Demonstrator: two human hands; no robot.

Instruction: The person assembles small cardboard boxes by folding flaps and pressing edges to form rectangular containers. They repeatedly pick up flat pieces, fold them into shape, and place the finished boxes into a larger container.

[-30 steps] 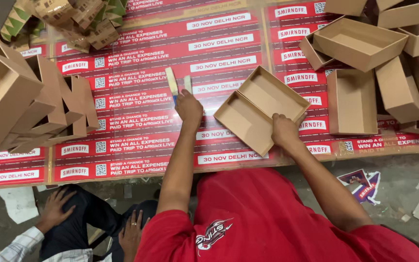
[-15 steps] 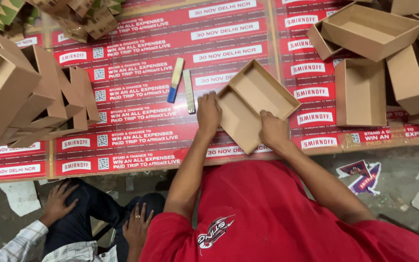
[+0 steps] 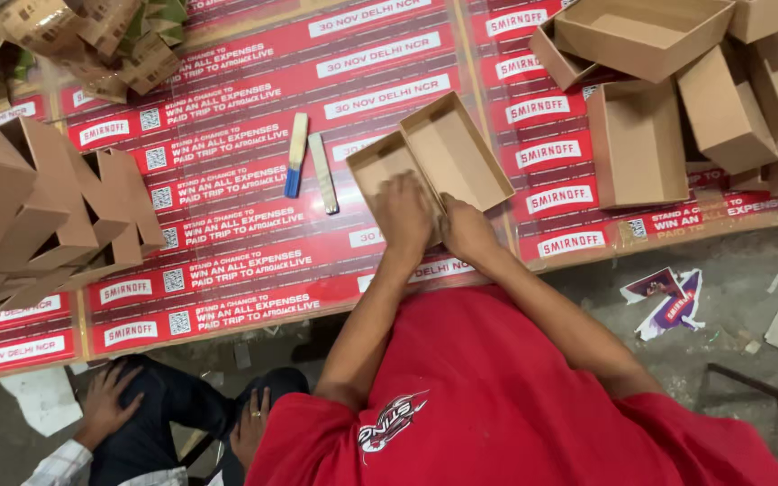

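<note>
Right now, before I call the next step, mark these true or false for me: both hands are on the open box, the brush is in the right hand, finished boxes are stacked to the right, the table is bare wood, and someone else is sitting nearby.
1. Both hands are on the open cardboard box. True: the left hand and right hand press on its near part.
2. The brush is in the right hand. False: it lies on the table, left of the box, beside a flat stick.
3. Open boxes are piled to the right. True.
4. The table is bare wood. False: red printed sheets cover it.
5. Another person sits nearby. True: at lower left, hands on knees.
</note>
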